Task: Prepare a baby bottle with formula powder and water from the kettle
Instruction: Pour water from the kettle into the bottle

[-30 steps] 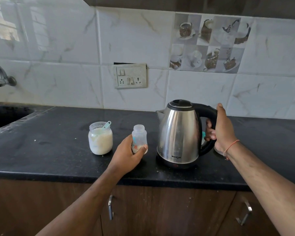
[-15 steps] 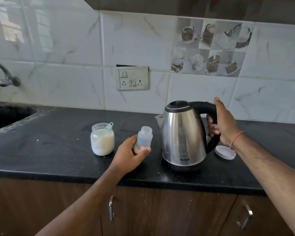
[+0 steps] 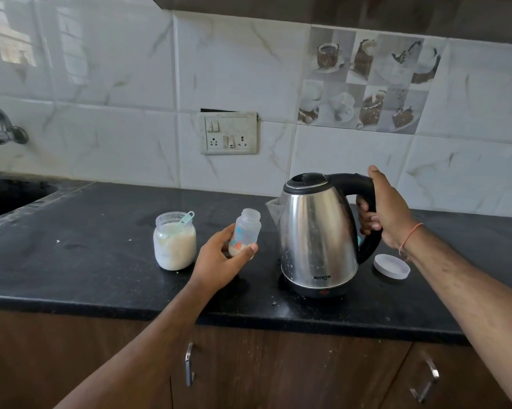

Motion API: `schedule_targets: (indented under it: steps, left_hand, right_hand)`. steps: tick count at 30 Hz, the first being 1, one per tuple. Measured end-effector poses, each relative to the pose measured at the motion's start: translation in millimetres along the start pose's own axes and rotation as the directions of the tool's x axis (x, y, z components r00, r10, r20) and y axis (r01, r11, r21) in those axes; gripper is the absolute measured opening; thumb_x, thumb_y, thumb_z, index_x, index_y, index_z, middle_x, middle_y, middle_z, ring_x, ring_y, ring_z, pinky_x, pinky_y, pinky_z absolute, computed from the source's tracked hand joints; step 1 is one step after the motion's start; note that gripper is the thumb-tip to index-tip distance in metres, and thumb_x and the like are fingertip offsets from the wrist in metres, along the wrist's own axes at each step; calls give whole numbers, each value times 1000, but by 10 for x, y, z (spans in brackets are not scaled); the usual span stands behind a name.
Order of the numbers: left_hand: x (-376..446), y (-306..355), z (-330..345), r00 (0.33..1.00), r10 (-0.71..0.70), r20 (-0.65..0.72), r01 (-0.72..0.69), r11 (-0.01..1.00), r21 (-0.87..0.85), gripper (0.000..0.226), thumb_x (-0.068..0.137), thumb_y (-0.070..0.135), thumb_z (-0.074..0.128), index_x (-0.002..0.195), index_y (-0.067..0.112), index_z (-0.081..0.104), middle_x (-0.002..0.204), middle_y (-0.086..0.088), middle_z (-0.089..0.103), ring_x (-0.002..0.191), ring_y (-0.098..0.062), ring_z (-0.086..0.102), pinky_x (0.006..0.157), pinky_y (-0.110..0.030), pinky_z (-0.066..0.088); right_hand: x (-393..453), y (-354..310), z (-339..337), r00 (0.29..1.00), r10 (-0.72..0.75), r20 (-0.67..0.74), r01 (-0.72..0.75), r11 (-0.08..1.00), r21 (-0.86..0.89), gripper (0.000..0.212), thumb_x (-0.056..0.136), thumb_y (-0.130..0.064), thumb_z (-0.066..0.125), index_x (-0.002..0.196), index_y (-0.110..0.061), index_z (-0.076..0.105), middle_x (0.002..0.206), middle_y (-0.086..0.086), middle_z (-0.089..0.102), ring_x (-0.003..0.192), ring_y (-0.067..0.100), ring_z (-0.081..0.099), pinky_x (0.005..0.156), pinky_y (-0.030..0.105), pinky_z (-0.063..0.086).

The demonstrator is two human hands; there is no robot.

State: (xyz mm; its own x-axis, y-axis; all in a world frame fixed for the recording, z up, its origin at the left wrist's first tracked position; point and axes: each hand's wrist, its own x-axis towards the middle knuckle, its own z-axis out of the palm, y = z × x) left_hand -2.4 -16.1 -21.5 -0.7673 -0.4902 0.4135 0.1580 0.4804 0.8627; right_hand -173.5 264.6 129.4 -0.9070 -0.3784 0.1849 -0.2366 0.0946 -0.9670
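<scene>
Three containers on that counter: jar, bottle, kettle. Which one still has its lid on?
The steel kettle, black lid shut, handle gripped by the right hand. The baby bottle has a bare open neck; the powder jar is open with a scoop inside.

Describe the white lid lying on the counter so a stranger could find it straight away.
Start at the steel kettle on the black counter, whose black handle the right hand grips. Just right of the kettle's base, under that wrist, lies the white lid, flat on the counter. It is the only low round disc there; the powder jar and baby bottle stand tall on the kettle's other side.
</scene>
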Motion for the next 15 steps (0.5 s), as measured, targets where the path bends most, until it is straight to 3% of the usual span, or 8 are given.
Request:
schedule_targets:
  steps: [6, 10, 15]
  left_hand:
    - [-3, -25, 3, 1000, 5, -20, -6, 999, -49, 65, 89, 53, 85, 148, 43, 62, 130, 15, 74, 113, -3, 72, 99, -26, 58]
    - [-33, 30, 5, 999, 34, -27, -36, 997, -62, 52, 91, 43, 87, 128, 67, 58, 126, 14, 74, 112, -1, 72, 99, -23, 56]
    - [-37, 37, -5, 999, 43, -32, -45, 997, -61, 52, 91, 47, 86, 124, 75, 57, 126, 16, 74, 113, -2, 72, 101, -27, 57]
  right_hand:
    - [18, -70, 52, 1000, -4, 22, 4, 1000, -24, 76, 104, -73, 33, 55, -15, 40, 47, 4, 22, 40, 19, 16, 51, 33, 24]
    - [33, -118, 93, 999, -20, 44, 23, 999, -49, 76, 105, -72, 32, 56, -14, 40, 46, 4, 22, 38, 19, 17, 50, 32, 25]
    - [54, -139, 102, 998, -15, 56, 18, 998, -65, 75, 104, -72, 33, 56, -14, 40, 47, 4, 21, 38, 19, 17, 50, 32, 25]
